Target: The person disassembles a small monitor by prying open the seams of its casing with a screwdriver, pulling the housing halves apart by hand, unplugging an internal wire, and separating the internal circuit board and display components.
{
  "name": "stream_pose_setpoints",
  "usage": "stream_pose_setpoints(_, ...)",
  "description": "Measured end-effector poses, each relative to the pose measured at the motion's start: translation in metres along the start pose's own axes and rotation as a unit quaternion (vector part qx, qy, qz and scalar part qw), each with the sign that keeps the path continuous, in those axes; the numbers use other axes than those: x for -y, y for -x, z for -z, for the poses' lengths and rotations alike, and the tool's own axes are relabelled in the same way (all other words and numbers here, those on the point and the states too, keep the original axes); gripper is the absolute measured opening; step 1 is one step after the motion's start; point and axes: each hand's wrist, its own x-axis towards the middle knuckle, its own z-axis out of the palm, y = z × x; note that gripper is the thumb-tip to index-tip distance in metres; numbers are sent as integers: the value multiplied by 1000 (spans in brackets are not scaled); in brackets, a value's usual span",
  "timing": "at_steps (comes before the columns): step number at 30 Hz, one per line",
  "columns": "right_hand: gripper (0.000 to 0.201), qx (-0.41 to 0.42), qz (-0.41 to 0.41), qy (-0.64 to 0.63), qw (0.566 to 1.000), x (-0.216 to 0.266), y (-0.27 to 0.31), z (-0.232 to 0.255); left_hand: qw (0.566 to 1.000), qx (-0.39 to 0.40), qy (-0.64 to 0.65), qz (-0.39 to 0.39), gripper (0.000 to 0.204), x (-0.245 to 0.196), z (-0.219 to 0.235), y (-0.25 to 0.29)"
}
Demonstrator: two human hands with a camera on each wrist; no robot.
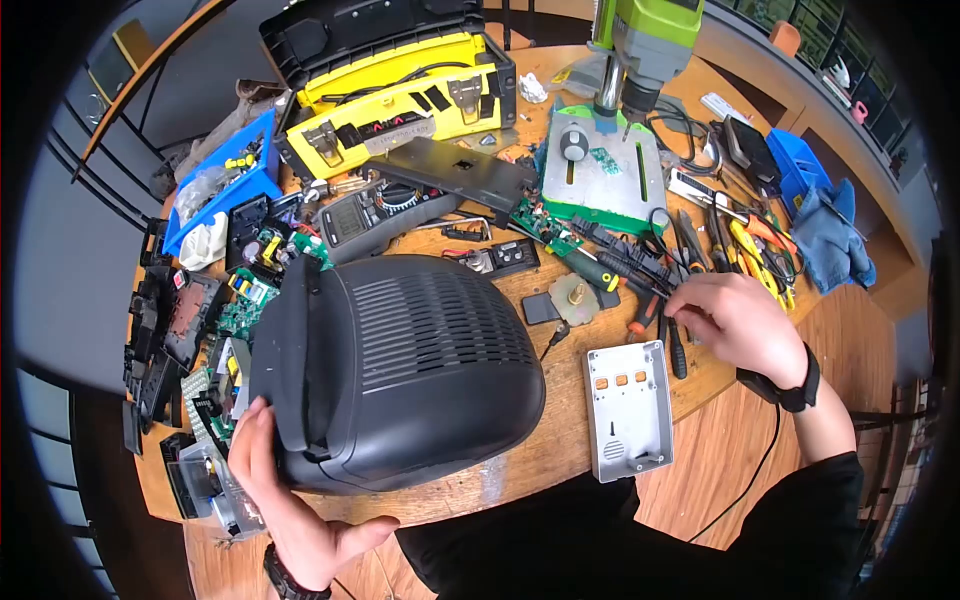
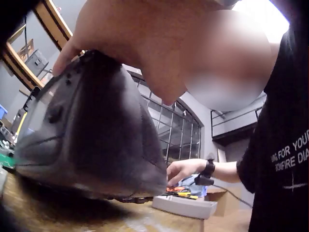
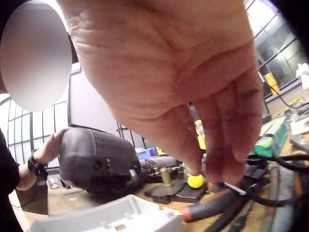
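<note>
A black appliance housing (image 1: pixel 440 360) with a rounded back and rows of vent slots, shaped like a small old television, stands on the workbench. My left hand (image 1: pixel 290 495) rests its fingers against the left edge of the housing, thumb held out apart from it. In the left wrist view those fingers reach over its upper edge. My right hand (image 1: pixel 735 315) bends its fingers down into the screwdrivers and pliers at the right. A thin metal shaft (image 3: pixel 235 188) lies right at its fingertips; I cannot tell whether they pinch it. Beside that hand is a black-handled screwdriver (image 1: pixel 678 350).
A grey plastic case (image 1: pixel 630 410) overhangs the front edge. Behind stand a yellow-and-black toolbox (image 1: pixel 400 120), a multimeter (image 1: pixel 365 215) and a green drill press (image 1: pixel 650 35). Circuit boards (image 1: pixel 240 310) crowd the left side. A blue bin (image 1: pixel 225 185) and a blue cloth (image 1: pixel 835 235) flank the bench.
</note>
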Motion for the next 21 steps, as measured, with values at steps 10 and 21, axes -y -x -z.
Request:
stream_pose_setpoints(10, 14, 22, 51, -14, 998, -17, -15, -15, 976, -48, 186, 100, 35, -38, 7, -43)
stream_pose_setpoints(21, 17, 60, 24, -143, 988, 35, 10, 1, 925, -103, 338, 139, 8, -28, -3, -45)
